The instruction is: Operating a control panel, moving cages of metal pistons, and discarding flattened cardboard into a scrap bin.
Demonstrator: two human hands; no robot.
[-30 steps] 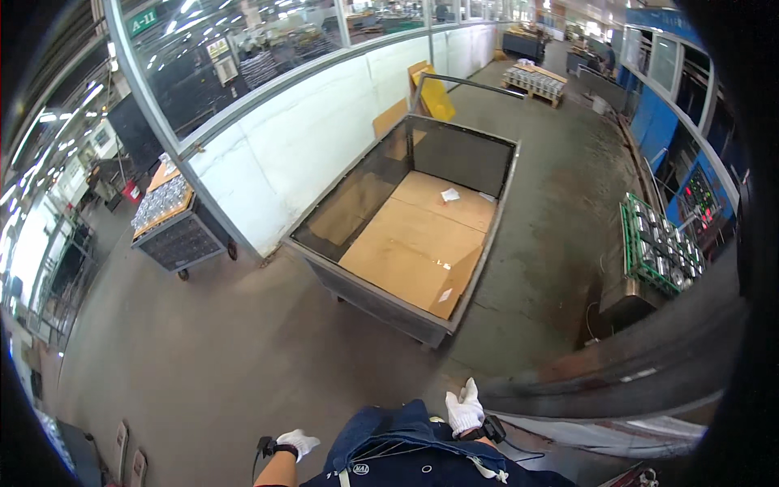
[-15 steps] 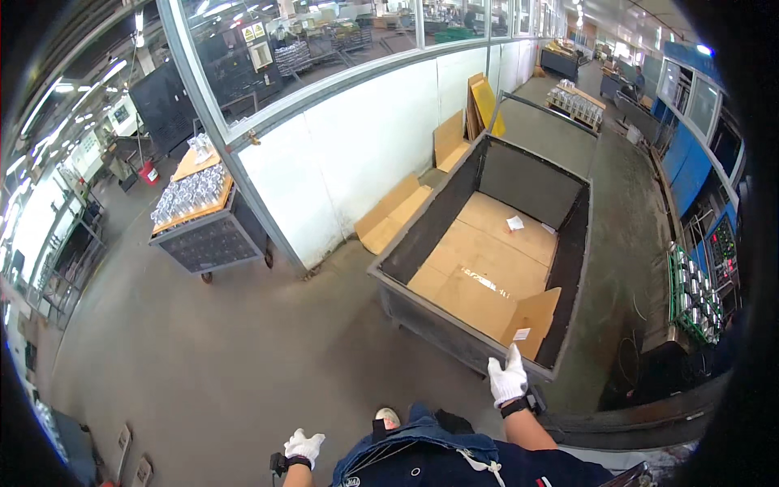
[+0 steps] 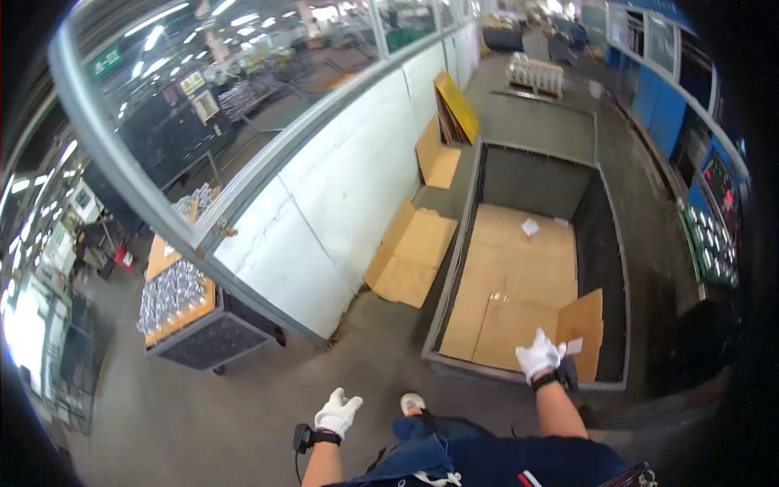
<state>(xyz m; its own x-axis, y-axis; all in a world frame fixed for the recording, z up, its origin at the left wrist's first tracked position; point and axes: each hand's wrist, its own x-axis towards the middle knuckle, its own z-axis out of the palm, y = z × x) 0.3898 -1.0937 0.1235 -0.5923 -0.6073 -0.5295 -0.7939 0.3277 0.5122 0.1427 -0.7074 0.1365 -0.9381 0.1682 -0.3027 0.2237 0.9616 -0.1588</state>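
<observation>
A: Quick pass. What's changed?
B: Right hand (image 3: 540,357), white knit glove, lower right of centre. Half a second ago it overlaps the near rim of the dark metal bin (image 3: 531,180); now it shows in front of the bin's interior. Left hand (image 3: 338,414), lower centre-left, is also higher in frame.
A: Meaning what for the work?
B: Right hand is beside the raised cardboard flap (image 3: 590,325) in the bin's near right corner. Contact? Can't tell, it's a bit blurred.
A: Holding anything?
B: Nothing visible in either. Left fingers spread wide, over bare floor; right fingers loosely apart.
A: Bin location?
B: Right of centre, cardboard lining (image 3: 515,264) flat on its bottom, white paper scrap (image 3: 530,226) toward the far end.
A: Surroundings?
B: Folded cardboard piece (image 3: 414,253) on the floor, centre, between bin and white wall (image 3: 320,203). Trolley (image 3: 215,331) at left, carrying shiny metal parts (image 3: 173,299). Yellow panel (image 3: 456,105) leaning, upper centre.
</observation>
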